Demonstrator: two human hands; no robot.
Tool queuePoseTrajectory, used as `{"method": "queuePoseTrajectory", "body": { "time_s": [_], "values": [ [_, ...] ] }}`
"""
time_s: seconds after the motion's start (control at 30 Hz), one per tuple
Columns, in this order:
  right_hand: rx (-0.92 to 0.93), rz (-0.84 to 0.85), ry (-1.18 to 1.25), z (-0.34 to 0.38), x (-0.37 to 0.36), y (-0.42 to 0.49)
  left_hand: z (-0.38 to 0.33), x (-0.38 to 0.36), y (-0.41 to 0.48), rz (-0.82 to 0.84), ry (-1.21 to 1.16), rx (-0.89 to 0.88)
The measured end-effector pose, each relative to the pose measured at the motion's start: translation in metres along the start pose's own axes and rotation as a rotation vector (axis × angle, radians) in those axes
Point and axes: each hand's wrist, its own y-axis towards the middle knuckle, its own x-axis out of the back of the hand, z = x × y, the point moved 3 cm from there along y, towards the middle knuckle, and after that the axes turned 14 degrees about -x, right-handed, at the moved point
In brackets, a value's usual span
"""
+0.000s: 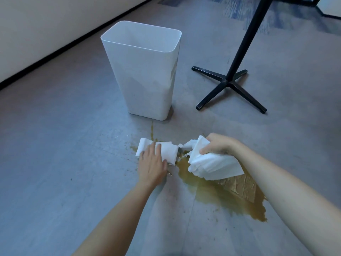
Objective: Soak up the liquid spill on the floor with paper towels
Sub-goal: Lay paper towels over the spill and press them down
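Note:
A brown liquid spill (pixel 212 193) spreads over the grey floor, with a thin trail running up toward the bin. My left hand (pixel 152 164) lies flat with straight fingers, pressing a white paper towel (pixel 168 149) onto the spill's upper left edge. My right hand (pixel 218 144) grips a thick bunch of white paper towels (pixel 212 164) held over the middle of the spill. A soaked, brown-stained towel (pixel 241 187) lies flat in the liquid under that bunch.
A tall white plastic bin (pixel 147 74) stands upright just beyond the spill. To its right is a black table pole with a cross-shaped foot (pixel 228 84). A wall with a black skirting strip (pixel 60 50) runs along the left.

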Motion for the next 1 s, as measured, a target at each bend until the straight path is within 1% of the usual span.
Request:
{"method": "queuePoseTrajectory", "body": {
  "time_s": [0.07, 0.13, 0.27, 0.33, 0.4, 0.47, 0.53, 0.57, 0.63, 0.73, 0.87, 1.0],
  "values": [
    [0.008, 0.004, 0.001, -0.003, 0.001, 0.0, -0.01, -0.012, 0.0, 0.108, -0.028, -0.098],
    [0.026, 0.027, 0.008, -0.006, 0.003, -0.001, -0.02, -0.016, 0.003, 0.154, -0.099, -0.127],
    [0.103, 0.099, 0.016, -0.007, 0.008, -0.008, -0.036, -0.001, 0.019, 0.045, -0.432, -0.111],
    [0.123, 0.109, 0.002, -0.008, 0.01, -0.011, -0.041, 0.008, 0.032, 0.041, -0.51, -0.193],
    [0.132, 0.109, -0.02, -0.008, 0.011, -0.013, -0.049, 0.018, 0.044, 0.111, -0.509, -0.308],
    [0.134, 0.107, -0.05, -0.009, 0.012, -0.014, -0.056, 0.024, 0.056, 0.236, -0.49, -0.362],
    [0.127, 0.096, -0.07, -0.01, 0.013, -0.015, -0.059, 0.028, 0.066, 0.332, -0.357, -0.422],
    [0.12, 0.088, -0.08, -0.01, 0.014, -0.015, -0.059, 0.03, 0.07, 0.345, -0.27, -0.465],
    [0.106, 0.077, -0.108, -0.012, 0.015, -0.015, -0.054, 0.031, 0.074, 0.322, -0.193, -0.51],
    [0.089, 0.08, -0.125, -0.015, 0.015, -0.017, -0.043, 0.03, 0.075, 0.272, -0.263, -0.489],
    [0.084, 0.115, -0.143, -0.012, 0.011, -0.022, -0.04, 0.031, 0.073, 0.258, -0.301, -0.451],
    [0.101, 0.126, -0.227, 0.002, 0.012, -0.03, -0.043, 0.029, 0.07, 0.218, -0.325, -0.394]
  ]
}}
